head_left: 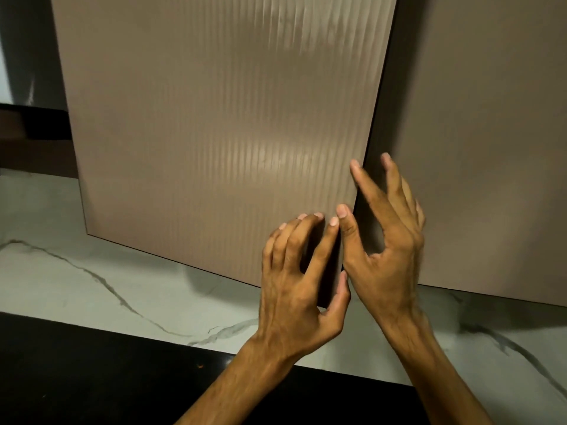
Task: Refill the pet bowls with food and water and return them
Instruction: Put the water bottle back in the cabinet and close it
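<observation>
No pet bowl, food or water is in view. A brown ribbed cabinet door [214, 133] fills the middle and stands slightly ajar, with a dark gap along its right edge. My left hand [300, 280] is at the door's lower right corner: its curled fingertips lie on the door's face and its thumb sits round the edge. My right hand [386, 237] is just to the right with spread, mostly straight fingers. Its thumb and forefinger touch the door's right edge, and the hand looks blurred.
A second plain brown door [491, 148] adjoins on the right. Below both lies a white marble floor with grey veins [107, 280], and a black band [92, 372] runs across the near bottom. A dark recess shows at far left [33, 124].
</observation>
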{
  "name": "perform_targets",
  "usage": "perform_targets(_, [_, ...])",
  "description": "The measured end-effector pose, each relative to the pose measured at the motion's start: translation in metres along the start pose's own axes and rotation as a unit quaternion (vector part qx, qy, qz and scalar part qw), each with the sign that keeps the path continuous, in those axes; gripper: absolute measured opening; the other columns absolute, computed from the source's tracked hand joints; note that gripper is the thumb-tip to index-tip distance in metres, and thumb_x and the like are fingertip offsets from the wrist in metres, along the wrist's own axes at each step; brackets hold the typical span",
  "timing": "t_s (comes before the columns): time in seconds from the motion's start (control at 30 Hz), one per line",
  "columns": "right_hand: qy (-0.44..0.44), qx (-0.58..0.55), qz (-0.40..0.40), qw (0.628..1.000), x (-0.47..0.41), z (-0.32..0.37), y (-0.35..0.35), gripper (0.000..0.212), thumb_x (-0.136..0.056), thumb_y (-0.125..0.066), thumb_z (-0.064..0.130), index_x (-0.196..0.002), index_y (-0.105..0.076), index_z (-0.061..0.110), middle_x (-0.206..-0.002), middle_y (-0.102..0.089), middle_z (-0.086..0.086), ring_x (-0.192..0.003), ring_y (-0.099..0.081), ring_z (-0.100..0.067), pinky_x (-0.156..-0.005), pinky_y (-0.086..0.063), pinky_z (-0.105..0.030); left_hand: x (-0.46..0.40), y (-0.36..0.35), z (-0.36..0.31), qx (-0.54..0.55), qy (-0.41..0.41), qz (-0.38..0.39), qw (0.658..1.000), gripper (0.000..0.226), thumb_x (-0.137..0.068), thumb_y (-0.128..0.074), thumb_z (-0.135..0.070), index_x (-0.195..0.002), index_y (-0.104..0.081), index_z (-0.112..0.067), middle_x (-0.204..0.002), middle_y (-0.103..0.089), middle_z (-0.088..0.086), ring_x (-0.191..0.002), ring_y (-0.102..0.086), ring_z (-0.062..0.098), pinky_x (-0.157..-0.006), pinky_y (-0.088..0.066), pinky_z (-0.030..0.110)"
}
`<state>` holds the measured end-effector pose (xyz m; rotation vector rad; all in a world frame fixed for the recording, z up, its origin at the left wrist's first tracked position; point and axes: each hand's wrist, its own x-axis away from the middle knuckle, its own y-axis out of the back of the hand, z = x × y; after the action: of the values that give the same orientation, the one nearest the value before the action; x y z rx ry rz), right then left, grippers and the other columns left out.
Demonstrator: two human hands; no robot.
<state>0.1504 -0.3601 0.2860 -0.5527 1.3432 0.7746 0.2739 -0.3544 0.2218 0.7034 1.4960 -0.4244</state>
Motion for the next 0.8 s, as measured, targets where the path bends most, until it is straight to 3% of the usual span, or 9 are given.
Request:
perform_targets(0.23, [-0.008,0.052,0.015,0.999,0.002,-0.028,-0.013,0.052,-0.101,-0.058,0.036,-0.151,-0.051,0.028,-0.171,-0.027,-0.015,-0.161,-0.019,-0.030,-0.127,-0.010,-0.063,0.002,-0.019,0.013,-0.027,-0.010,0.034,0.999,0.084,-0.081,-0.079,-0.031,-0.152,-0.043,-0.003,-0.163,-0.034,0.016,-0.155,-0.025,0.030,-0.121,-0.026,0.060])
perform_targets(0.8, [-0.005,0.136,0.015,0.991,0.013,-0.063,-0.036,0.052,-0.102,-0.056,0.037,-0.153,-0.051,0.029,-0.171,-0.021,-0.021,-0.161,-0.016,-0.037,-0.128,-0.008,-0.061,0.004,-0.046,0.040,-0.063,-0.012,0.088,0.994,0.083,-0.088,-0.073,-0.037,-0.156,-0.037,-0.005,-0.169,-0.022,0.014,-0.158,-0.016,0.028,-0.125,-0.017,0.059])
